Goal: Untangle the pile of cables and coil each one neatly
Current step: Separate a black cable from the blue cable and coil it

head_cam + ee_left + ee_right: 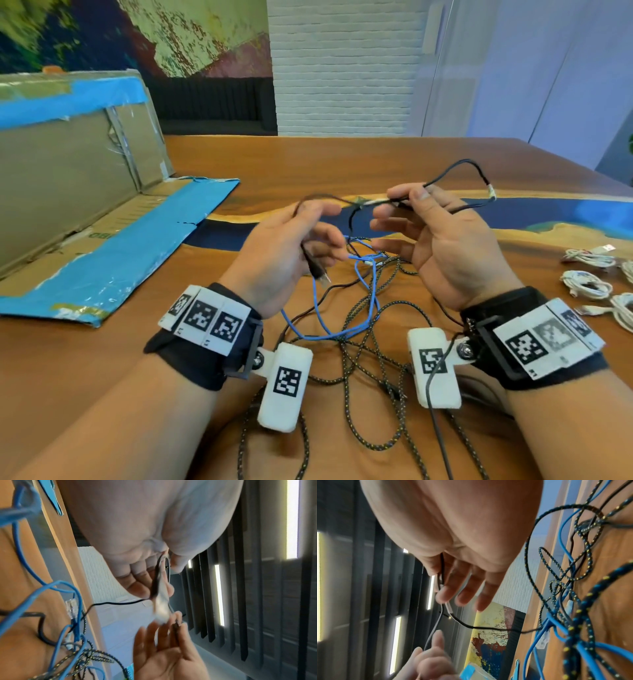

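Braided black-and-yellow cable [346, 387] and thin blue cable [318, 308] lie tangled nearest, on the wooden table [102, 359].
Left hand [287, 253] and right hand [442, 240] each pinch the thin black cable [455, 168], raised; white coiled cables [589, 287] finished at right; three uncoiled.

Bright daylight, edges warped, wrist-cams blurry.

A glossy varnished wooden table [342, 161], a matt braided-fabric black cable [352, 346] and a smooth blue plastic-sheathed cable [317, 308] are noted.
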`<state>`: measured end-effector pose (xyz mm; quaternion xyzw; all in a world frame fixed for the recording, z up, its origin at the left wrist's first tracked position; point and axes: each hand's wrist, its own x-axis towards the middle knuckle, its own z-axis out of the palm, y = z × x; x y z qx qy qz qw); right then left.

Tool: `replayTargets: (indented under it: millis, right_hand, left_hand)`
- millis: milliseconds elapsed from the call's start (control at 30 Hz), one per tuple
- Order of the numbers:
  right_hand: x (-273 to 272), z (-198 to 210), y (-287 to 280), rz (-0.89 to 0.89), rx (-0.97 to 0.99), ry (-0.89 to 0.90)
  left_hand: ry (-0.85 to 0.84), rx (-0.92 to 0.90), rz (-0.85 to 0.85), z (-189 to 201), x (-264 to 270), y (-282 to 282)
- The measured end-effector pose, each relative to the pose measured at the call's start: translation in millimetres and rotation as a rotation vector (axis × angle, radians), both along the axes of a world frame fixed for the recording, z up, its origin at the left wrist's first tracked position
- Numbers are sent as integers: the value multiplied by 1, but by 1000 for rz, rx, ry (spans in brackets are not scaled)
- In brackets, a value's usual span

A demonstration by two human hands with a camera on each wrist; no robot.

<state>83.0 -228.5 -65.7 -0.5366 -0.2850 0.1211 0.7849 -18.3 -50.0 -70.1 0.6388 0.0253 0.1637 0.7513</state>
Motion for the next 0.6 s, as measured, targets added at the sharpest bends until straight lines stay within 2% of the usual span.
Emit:
replayTargets:
  millis: [133,233,300,367,400,467,500,600]
  right_hand:
    - [17,-3,-3,-351,-84,177]
    - [26,0,-14,-494,-34,290]
    - [24,7,-19,-578,-3,227]
    - [19,14,-20,-620,37,49]
    - [16,16,-21,-577,42,-54]
    - [10,18,-21,-351,2,-233]
    - [5,20,-23,-189,-33,-273]
    - [-3,25,-28,244,-175,-240]
  left_hand:
    - [17,-88,93,5,0,12]
    - [99,-122,128,9,-3,19]
    - [128,-179,118,11,-5,20]
    - [134,-166,122,13,-6,19]
    - [129,-142,127,13,-5,18]
    - [102,-56,149,11,-4,15]
    - [87,3,180,9,-2,15]
    - [58,143,366,5,2,23]
